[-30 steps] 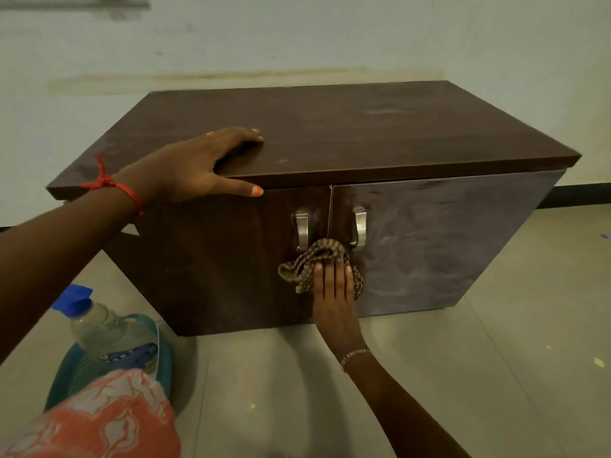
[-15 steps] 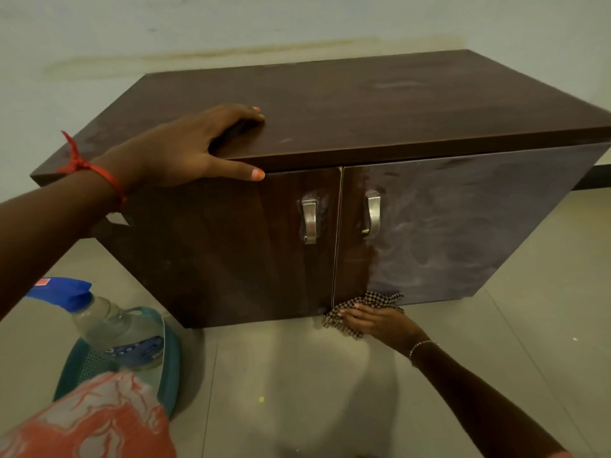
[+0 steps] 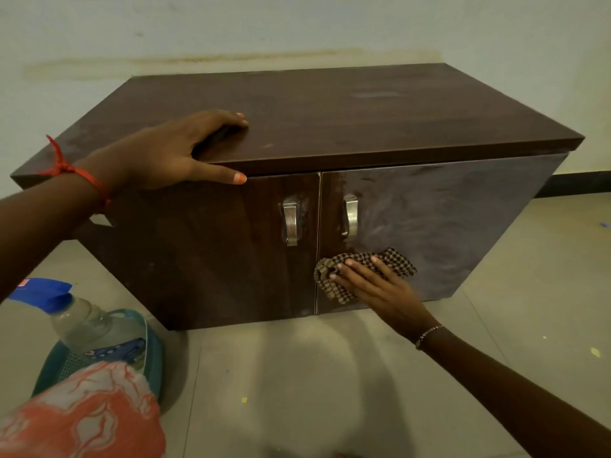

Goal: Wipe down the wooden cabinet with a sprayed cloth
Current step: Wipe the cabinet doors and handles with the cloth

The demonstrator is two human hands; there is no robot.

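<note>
A low dark wooden cabinet (image 3: pixel 363 120) stands on the floor against the wall, with two doors and two metal handles (image 3: pixel 290 222). My left hand (image 3: pixel 172 153) rests on the front left edge of its top, fingers on the top and thumb over the front edge. My right hand (image 3: pixel 377 285) presses a brown checked cloth (image 3: pixel 337 285) flat against the lower left part of the right door (image 3: pixel 463 226), just below its handle. That door shows hazy wipe streaks.
A clear spray bottle (image 3: pixel 89 322) with a blue nozzle lies in a teal basket (image 3: pixel 152 365) on the floor at the lower left. Orange patterned clothing (image 3: pixel 82 418) fills the bottom left corner. Pale floor tiles spread in front and to the right.
My right hand with the cloth went from under the handles down to the cabinet's bottom edge, then back up onto the right door. The left hand has stayed on the top.
</note>
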